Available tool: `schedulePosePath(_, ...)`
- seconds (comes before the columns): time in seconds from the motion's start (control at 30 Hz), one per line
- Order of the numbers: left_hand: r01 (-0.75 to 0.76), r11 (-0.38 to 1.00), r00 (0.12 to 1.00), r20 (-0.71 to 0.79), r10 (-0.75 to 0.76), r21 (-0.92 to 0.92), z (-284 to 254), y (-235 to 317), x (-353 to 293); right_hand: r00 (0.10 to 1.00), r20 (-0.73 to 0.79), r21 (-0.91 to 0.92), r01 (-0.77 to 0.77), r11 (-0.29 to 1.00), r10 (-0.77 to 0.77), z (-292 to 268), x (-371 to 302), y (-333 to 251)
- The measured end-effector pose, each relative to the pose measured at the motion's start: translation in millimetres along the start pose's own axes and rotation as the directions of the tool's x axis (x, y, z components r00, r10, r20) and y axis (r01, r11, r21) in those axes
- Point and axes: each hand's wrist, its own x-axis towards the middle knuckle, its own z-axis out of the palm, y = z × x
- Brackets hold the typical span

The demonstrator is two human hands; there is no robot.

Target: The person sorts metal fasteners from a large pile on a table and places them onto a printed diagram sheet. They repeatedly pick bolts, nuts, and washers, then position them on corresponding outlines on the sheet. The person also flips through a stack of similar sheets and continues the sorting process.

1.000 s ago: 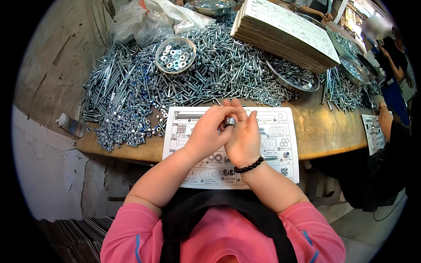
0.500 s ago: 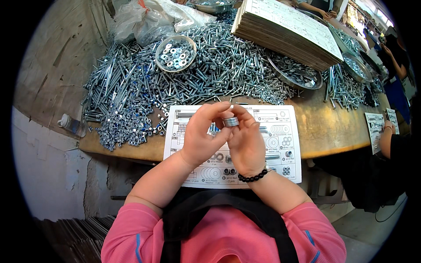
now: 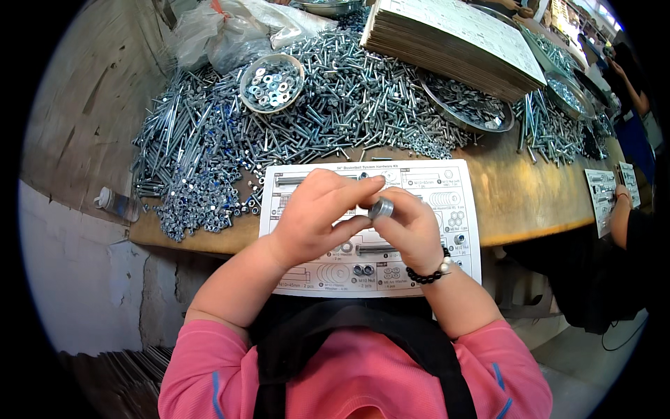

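A short stack of shiny metal washers (image 3: 381,208) is pinched on edge between the thumb and fingers of my right hand (image 3: 412,227), above the printed sheet. My left hand (image 3: 324,213) is beside it, index finger and thumb stretched out apart around the stack's left side; whether they touch it is hard to see. Under both hands lies a white sheet with pictures of hardware (image 3: 457,272), with bolts and nuts on some of its boxes. My hands hide the sheet's middle.
A large heap of bolts (image 3: 335,91) spreads over the table (image 3: 516,209), with nuts (image 3: 195,206) at its left. A bowl of washers (image 3: 272,84), a metal tray (image 3: 467,112) and a stack of printed sheets (image 3: 453,42) stand there. Another person's hand (image 3: 622,194) is at right.
The washer stack has shifted slightly right and down and turned, from between both hands into my right hand's pinch. My left fingers have spread apart.
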Motion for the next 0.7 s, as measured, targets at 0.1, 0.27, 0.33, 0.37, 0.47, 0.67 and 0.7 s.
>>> schedulePosePath(0.1,-0.011,0.996,0.993,0.12,0.022,-0.088,-3,-1,10,0.99,0.141,-0.226,0.028,0.974,0.004,-17,0,-9)
schedulePosePath(0.27,0.021,0.96,0.991,0.13,0.016,-0.279,6,-1,15,0.976,0.207,-0.189,0.113,0.975,-0.073,-29,-5,-13)
schedulePosePath(0.33,0.072,0.935,0.991,0.128,-0.029,-0.348,10,0,15,0.976,0.197,-0.172,0.123,0.977,-0.088,-31,-6,-17)
schedulePosePath(0.37,0.077,0.931,0.99,0.135,-0.031,-0.358,12,0,16,0.976,0.199,-0.184,0.131,0.974,-0.093,-33,-6,-17)
schedulePosePath(0.47,0.09,0.923,0.987,0.155,-0.033,-0.375,17,-1,18,0.972,0.207,-0.232,0.16,0.96,-0.112,-40,-7,-18)
schedulePosePath(0.67,0.143,0.888,0.979,0.196,-0.062,-0.436,29,-4,23,0.976,0.184,-0.221,0.157,0.962,-0.117,-50,-11,-18)
schedulePosePath(0.7,0.154,0.878,0.975,0.214,-0.06,-0.453,30,-6,23,0.978,0.172,-0.216,0.155,0.964,-0.119,-52,-11,-18)
